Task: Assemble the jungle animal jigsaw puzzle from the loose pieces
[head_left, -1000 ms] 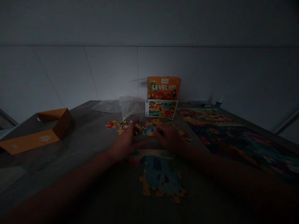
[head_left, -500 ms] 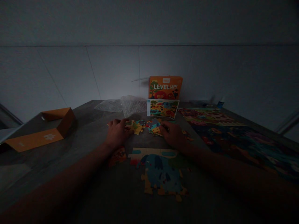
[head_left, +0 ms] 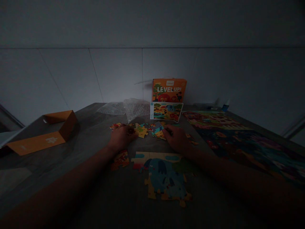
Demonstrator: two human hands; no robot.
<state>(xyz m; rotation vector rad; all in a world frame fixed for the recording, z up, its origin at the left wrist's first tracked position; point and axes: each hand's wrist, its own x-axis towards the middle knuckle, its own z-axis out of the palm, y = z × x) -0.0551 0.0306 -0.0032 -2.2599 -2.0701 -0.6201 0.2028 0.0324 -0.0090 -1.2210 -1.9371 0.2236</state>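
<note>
left hand (head_left: 121,137) is resting loosely curled on loose puzzle pieces (head_left: 140,130); right hand (head_left: 176,138) is pinching one; orange box tray (head_left: 40,133) at nine o'clock is lying open.

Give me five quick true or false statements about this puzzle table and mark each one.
1. Both hands, the left hand and the right hand, rest among the loose puzzle pieces. True.
2. The orange box lies flat on the table. False: it stands upright against the wall.
3. The partly joined puzzle shows a blue elephant. True.
4. The open box tray sits at the right. False: it is at the left.
5. A finished puzzle lies at the right. True.
</note>
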